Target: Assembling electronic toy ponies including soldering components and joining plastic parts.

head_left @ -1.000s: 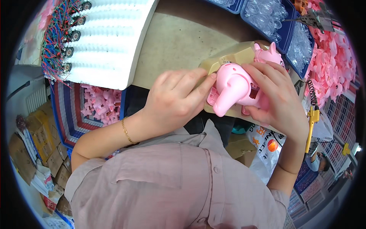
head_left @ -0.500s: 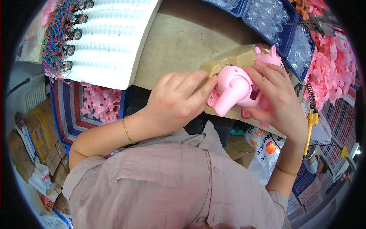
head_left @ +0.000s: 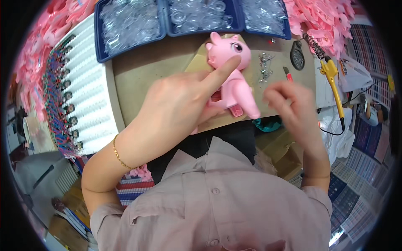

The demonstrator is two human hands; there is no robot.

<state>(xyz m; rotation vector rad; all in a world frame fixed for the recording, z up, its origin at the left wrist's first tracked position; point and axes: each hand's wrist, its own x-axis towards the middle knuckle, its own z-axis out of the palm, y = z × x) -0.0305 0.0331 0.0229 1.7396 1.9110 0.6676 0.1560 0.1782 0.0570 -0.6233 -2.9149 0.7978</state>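
A pink plastic toy animal [head_left: 239, 93] with pointed ears and a painted eye lies on a tan block [head_left: 197, 62] at the table's front edge. My left hand [head_left: 180, 98] holds it from the left, index finger stretched across its cheek, with the thumb lower down by its body. An opening shows in the body beside my thumb. To the right of the toy, my right hand [head_left: 295, 111] hovers apart from it, slightly blurred. Its fingers are loosely bent, and nothing shows between them. Small metal screws [head_left: 265, 67] lie scattered just beyond, near a small red-handled tool [head_left: 288, 74].
Blue trays [head_left: 165, 34] of clear plastic parts line the back. A white foam block [head_left: 98, 83] with wired speakers stands left. A yellow-handled soldering iron [head_left: 329, 72] hangs in its coil at right, near a black oval object [head_left: 297, 56]. Pink parts [head_left: 320, 19] are heaped behind.
My view has turned to the right. My right hand has let go of the toy and moved away to its right. The toy is turned, with its eye side now showing.
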